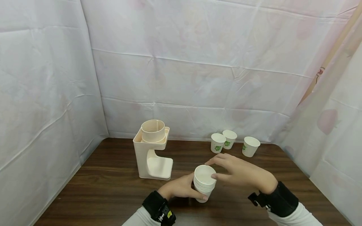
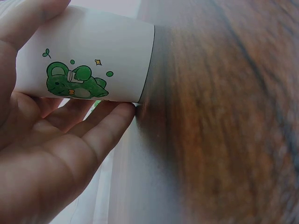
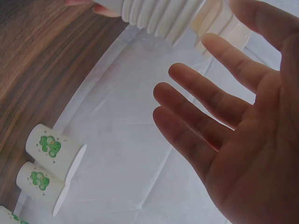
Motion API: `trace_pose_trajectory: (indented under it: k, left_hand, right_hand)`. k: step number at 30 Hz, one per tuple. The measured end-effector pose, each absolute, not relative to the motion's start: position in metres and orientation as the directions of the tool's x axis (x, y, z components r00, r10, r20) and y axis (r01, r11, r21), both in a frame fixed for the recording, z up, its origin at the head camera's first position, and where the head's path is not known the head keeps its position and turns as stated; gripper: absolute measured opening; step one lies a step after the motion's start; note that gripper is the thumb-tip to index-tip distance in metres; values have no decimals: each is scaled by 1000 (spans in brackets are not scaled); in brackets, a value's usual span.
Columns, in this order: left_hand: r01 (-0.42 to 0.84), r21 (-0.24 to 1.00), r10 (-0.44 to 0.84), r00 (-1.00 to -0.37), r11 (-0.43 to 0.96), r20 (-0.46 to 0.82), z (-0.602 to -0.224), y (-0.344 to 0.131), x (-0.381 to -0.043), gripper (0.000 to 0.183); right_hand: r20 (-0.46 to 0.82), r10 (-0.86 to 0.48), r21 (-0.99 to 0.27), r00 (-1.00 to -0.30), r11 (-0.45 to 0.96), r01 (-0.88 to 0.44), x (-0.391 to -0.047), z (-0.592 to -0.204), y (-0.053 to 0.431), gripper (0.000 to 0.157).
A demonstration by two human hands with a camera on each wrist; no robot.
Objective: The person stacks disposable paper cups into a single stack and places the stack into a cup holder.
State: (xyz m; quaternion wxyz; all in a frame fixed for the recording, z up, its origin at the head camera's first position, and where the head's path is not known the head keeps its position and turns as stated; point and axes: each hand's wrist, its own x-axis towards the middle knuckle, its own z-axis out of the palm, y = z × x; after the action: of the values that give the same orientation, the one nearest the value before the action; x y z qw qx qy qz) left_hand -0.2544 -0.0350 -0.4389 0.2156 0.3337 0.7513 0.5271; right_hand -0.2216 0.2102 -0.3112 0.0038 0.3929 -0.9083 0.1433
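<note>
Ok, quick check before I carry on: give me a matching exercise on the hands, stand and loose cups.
1. Left hand
2. Right hand
3. Cream stand
4. Loose cups

A. near the back edge of the table
B. fingers spread, at the top of the cup stack
C. has a round tube on top
D. grips the cup stack

Pairs: 1-D; 2-B; 3-C; 4-A

The left hand (image 1: 182, 187) is curled in a grip, the left thumb (image 1: 198, 195) on the near side, opposite the left fingers (image 2: 105, 133). The left wrist (image 1: 165, 191) and left forearm (image 1: 138, 218) trail back from them. The right hand (image 1: 238, 172) hovers above and right of the left thumb, palm turned inward. The right fingers (image 3: 210, 95) reach out nearly straight, slightly spread, with the right thumb (image 3: 259, 16) held apart from them; behind them are the right wrist (image 1: 268, 183) and right forearm (image 1: 295, 216).
</note>
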Motion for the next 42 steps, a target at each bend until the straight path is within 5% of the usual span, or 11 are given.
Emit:
trace_pose_trajectory:
  k: [20,42]
  left_hand:
    - [300,922,701,-712,247,44,-442,-33,-255,79]
    - [283,931,717,-697,231,34,-442,-33,-257,79]
  right_hand:
    - [163,-607,-327,-778,711,-623,-256,-325,250,35]
    - [300,-580,-297,-758,698,-652,-304,-346,262,32]
